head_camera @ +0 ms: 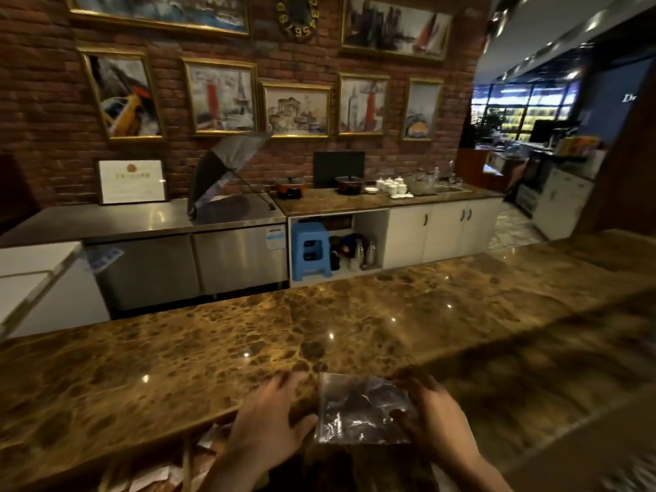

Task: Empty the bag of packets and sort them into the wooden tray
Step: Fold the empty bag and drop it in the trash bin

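My right hand grips a clear, crinkled plastic bag by its right edge, holding it up over the near edge of the brown marble counter. My left hand hovers just left of the bag with fingers spread and relaxed, not touching it. Whether the bag holds anything I cannot tell. At the bottom left, below the counter edge, lie several pale packets in what looks like a wooden tray, mostly cut off by the frame and dim.
The marble counter runs wide to both sides. Beyond it stand a steel fridge unit with an open umbrella on top, a blue stool, white cabinets and pots and cups on the back counter.
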`<action>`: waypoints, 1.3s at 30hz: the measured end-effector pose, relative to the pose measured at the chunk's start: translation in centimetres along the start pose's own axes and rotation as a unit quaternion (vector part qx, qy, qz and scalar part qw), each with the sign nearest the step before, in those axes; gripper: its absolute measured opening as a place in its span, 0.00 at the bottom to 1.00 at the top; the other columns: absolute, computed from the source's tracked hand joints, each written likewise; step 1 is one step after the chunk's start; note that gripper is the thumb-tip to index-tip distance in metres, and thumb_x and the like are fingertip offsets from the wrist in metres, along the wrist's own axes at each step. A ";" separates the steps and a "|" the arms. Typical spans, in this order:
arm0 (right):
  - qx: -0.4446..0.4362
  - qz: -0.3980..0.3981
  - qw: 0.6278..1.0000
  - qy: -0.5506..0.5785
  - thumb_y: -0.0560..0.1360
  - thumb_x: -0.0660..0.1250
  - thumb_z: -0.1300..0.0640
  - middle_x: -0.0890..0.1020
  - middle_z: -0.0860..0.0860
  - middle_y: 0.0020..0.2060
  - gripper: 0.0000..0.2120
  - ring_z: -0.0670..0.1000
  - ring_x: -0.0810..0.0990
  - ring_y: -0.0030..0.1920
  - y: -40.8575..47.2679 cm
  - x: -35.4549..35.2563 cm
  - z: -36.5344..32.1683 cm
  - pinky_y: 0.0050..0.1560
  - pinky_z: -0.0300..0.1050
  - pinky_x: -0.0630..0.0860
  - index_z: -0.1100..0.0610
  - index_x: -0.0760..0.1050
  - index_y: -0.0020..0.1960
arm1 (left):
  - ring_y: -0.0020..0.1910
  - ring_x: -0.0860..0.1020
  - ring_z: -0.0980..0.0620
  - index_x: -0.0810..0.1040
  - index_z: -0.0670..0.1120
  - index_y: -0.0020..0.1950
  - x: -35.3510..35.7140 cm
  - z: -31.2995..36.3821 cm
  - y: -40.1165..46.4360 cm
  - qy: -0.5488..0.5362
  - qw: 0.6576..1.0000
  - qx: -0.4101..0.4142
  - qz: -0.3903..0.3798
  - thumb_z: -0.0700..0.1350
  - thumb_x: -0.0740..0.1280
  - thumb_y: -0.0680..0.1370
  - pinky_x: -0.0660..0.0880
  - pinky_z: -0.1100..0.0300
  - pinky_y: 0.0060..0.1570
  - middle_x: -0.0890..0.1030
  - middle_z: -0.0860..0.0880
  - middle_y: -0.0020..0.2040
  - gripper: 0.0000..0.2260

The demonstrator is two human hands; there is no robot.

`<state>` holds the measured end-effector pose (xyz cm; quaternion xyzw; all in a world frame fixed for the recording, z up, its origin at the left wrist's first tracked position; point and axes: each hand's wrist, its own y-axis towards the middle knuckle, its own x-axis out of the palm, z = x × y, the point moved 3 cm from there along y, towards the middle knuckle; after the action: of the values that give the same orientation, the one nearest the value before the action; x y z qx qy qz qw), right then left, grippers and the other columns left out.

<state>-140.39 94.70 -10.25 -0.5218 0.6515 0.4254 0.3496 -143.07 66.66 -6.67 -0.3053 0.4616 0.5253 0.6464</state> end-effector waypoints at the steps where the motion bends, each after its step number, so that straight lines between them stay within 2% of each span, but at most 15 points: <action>1: 0.012 -0.015 1.000 -0.003 0.70 0.69 0.36 0.74 0.44 0.68 0.28 0.48 0.75 0.66 -0.2 0.0 0.7 0.57 0.44 0.78 0.40 0.73 0.68 | 0.69 0.69 0.51 0.60 0.64 0.74 0.6 0.6 0.2 -0.003 1.000 0.003 -0.015 0.64 0.67 0.74 0.66 0.52 0.70 0.68 0.58 0.72 0.31; 4: 0.038 -0.061 0.997 0.017 0.71 0.71 0.38 0.69 0.45 0.73 0.33 0.49 0.70 0.72 -1.0 0.6 2.6 0.65 0.43 0.73 0.39 0.67 0.74 | 0.71 0.67 0.51 0.59 0.63 0.75 2.9 2.1 0.6 -0.004 0.998 0.024 -0.050 0.65 0.69 0.72 0.67 0.50 0.69 0.64 0.59 0.74 0.35; 7: 0.036 -0.094 0.994 0.034 0.70 0.70 0.37 0.63 0.43 0.77 0.39 0.48 0.64 0.76 -1.7 1.6 4.1 0.70 0.43 0.69 0.37 0.60 0.77 | 0.72 0.65 0.54 0.57 0.62 0.78 5.3 2.6 0.6 0.003 0.996 0.038 -0.080 0.61 0.72 0.72 0.64 0.58 0.70 0.63 0.58 0.74 0.38; 9: 0.038 -0.112 0.992 0.037 0.70 0.70 0.38 0.60 0.42 0.79 0.40 0.48 0.60 0.78 -1.8 2.2 4.8 0.71 0.44 0.68 0.36 0.56 0.78 | 0.73 0.65 0.54 0.56 0.62 0.78 6.4 2.6 0.5 -0.008 0.995 0.032 -0.091 0.57 0.74 0.73 0.65 0.58 0.71 0.62 0.58 0.75 0.39; 14: 0.025 -0.135 0.990 0.030 0.73 0.71 0.45 0.56 0.42 0.80 0.39 0.49 0.63 0.77 -1.4 3.6 4.9 0.73 0.44 0.66 0.28 0.51 0.74 | 0.76 0.63 0.50 0.52 0.64 0.78 8.2 2.1 1.1 -0.001 0.994 0.005 -0.112 0.50 0.73 0.76 0.64 0.52 0.73 0.56 0.56 0.79 0.39; 17: 0.008 -0.142 0.990 0.014 0.75 0.70 0.47 0.58 0.40 0.79 0.34 0.49 0.65 0.76 -1.1 4.6 4.8 0.72 0.44 0.68 0.32 0.59 0.76 | 0.75 0.64 0.50 0.53 0.65 0.78 9.0 1.9 1.4 0.006 0.994 0.003 -0.112 0.47 0.71 0.77 0.65 0.53 0.72 0.57 0.57 0.80 0.38; 20: -0.021 -0.115 0.993 0.015 0.75 0.67 0.48 0.67 0.39 0.75 0.26 0.47 0.72 0.71 -0.9 4.8 4.5 0.65 0.43 0.73 0.36 0.69 0.72 | 0.73 0.67 0.51 0.56 0.64 0.78 9.5 1.7 1.5 0.013 0.995 0.002 -0.099 0.45 0.70 0.78 0.68 0.54 0.70 0.60 0.58 0.78 0.34; 23: -0.014 -0.094 0.995 -0.001 0.75 0.64 0.49 0.77 0.41 0.68 0.20 0.48 0.78 0.65 -0.8 5.2 4.8 0.58 0.42 0.76 0.37 0.75 0.67 | 0.73 0.67 0.52 0.62 0.63 0.75 9.6 1.8 1.7 0.010 0.996 0.008 -0.085 0.47 0.69 0.79 0.68 0.54 0.70 0.63 0.58 0.77 0.28; 28: -0.028 -0.081 0.996 -0.001 0.77 0.64 0.50 0.83 0.42 0.59 0.14 0.47 0.81 0.60 0.2 4.8 4.9 0.59 0.43 0.77 0.40 0.80 0.60 | 0.66 0.71 0.55 0.72 0.61 0.66 9.3 2.2 2.1 0.016 0.996 0.019 -0.083 0.50 0.67 0.79 0.69 0.58 0.65 0.73 0.59 0.67 0.16; 31: -0.031 -0.066 0.997 0.016 0.78 0.64 0.51 0.84 0.42 0.55 0.12 0.46 0.83 0.56 1.1 3.9 4.4 0.56 0.42 0.78 0.41 0.81 0.58 | 0.62 0.74 0.57 0.75 0.60 0.61 8.3 2.4 2.8 -0.001 0.998 0.023 -0.051 0.50 0.66 0.80 0.71 0.60 0.61 0.76 0.61 0.62 0.10; 35: -0.030 -0.039 0.997 0.062 0.78 0.67 0.52 0.86 0.43 0.52 0.10 0.44 0.84 0.52 3.6 1.2 3.1 0.56 0.42 0.80 0.43 0.83 0.57 | 0.56 0.76 0.59 0.76 0.62 0.62 5.4 2.5 5.5 -0.041 0.999 -0.014 -0.030 0.51 0.65 0.80 0.73 0.61 0.54 0.78 0.60 0.56 0.11; 37: -0.041 -0.022 0.997 0.066 0.78 0.68 0.54 0.85 0.43 0.54 0.11 0.44 0.83 0.54 5.6 -0.8 2.0 0.57 0.43 0.80 0.44 0.82 0.58 | 0.56 0.78 0.58 0.76 0.61 0.62 3.6 2.4 7.2 -0.048 0.999 -0.002 -0.005 0.49 0.66 0.79 0.76 0.60 0.55 0.79 0.60 0.57 0.12; 39: -0.070 0.006 0.995 0.064 0.79 0.68 0.54 0.84 0.43 0.58 0.12 0.45 0.82 0.58 7.7 -3.1 0.4 0.60 0.44 0.79 0.44 0.81 0.61 | 0.55 0.77 0.59 0.75 0.62 0.62 0.9 2.3 8.4 -0.031 0.999 0.018 0.035 0.49 0.66 0.79 0.77 0.62 0.54 0.75 0.61 0.59 0.13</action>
<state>-147.23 97.00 -6.21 -0.5672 0.6446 0.4379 0.2666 -150.50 71.29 -5.87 -0.2603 0.4613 0.5485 0.6470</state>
